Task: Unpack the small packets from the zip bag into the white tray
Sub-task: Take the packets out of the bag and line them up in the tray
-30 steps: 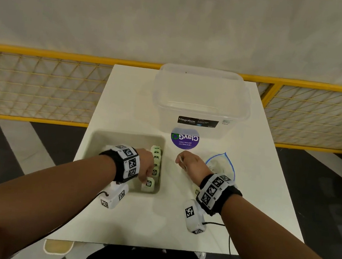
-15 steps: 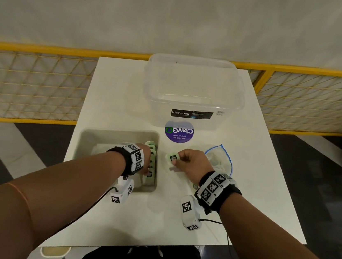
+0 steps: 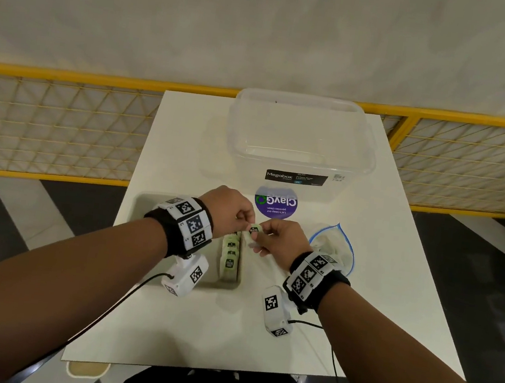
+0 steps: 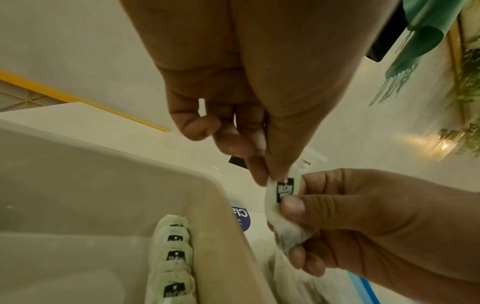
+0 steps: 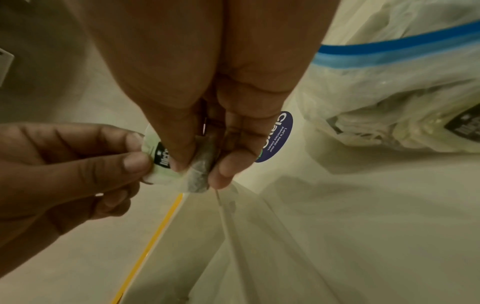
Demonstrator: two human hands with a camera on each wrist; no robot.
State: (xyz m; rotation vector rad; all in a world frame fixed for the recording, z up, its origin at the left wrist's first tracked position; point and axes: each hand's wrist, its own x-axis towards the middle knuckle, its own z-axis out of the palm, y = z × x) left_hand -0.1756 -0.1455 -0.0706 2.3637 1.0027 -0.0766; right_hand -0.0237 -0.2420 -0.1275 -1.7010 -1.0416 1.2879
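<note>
- Both hands meet over the table (image 3: 227,331), just past the tray's right wall, sharing one packet (image 3: 253,230).
- Right hand (image 3: 280,242) pinches the packet between thumb and fingers, low on its body.
- Left hand (image 3: 229,215) pinches the packet's top edge with thumb and forefinger (the black label shows between the two grips).
- Tray (image 3: 147,207) sits at the left of the table; a row of packets (image 3: 229,260) lies along its right wall.
- Zip bag (image 3: 333,249) lies open just right of the right hand, with more packets inside.
- A clear tub (image 3: 301,146) stands behind, a round purple sticker (image 3: 276,203) in front of it.
</note>
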